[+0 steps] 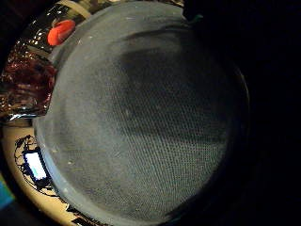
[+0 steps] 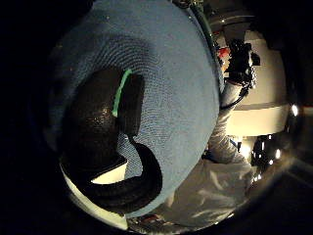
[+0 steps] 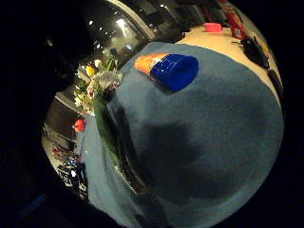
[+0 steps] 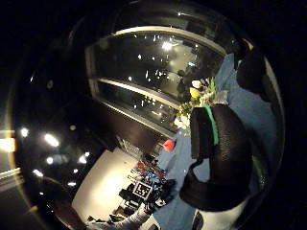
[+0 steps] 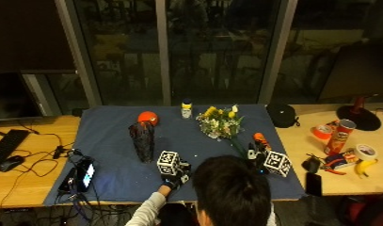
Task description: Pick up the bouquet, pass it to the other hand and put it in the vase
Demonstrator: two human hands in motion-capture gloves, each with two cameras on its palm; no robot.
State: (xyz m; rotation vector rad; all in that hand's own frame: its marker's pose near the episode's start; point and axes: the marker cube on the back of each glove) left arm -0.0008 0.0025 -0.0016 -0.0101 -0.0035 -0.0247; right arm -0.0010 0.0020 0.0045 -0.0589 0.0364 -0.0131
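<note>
A: Blue woven cloth (image 5: pixel 115 136) over the middle of the wooden table (image 5: pixel 28 188), and a bouquet of yellow and white flowers with long green stems (image 5: pixel 221 123) lies flat on it, blooms toward the far window, stems running near and right.

B: And the hands?

A: Right hand (image 5: pixel 261 156) is low over the stem end at the near right. Its palm view shows the stems (image 3: pixel 114 142) running along the cloth just beside the palm, and the thumb-side view shows the black-gloved thumb (image 4: pixel 218 143) curved, flowers beyond it. Whether the fingers are round the stems, I cannot tell.

B: Left?

A: Left hand (image 5: pixel 173 176) rests near the front edge, centre-left. Its thumb (image 2: pixel 110 127) shows loosely bent over bare cloth, with nothing between the fingers.

B: The vase?

A: Tall, dark, glossy, crinkled vase (image 5: pixel 142 140) standing upright left of centre, well apart from the bouquet, just far-left of the left hand.

B: Anything in between?

A: A round orange-red object (image 5: pixel 147 117) sits beyond the vase, and a small white bottle with a yellow cap (image 5: pixel 187 109) stands at the far edge. An orange tube with a blue cap (image 3: pixel 168 69) lies on the cloth by the right hand. A phone with a lit screen (image 5: pixel 86 173) is at the near left.
</note>
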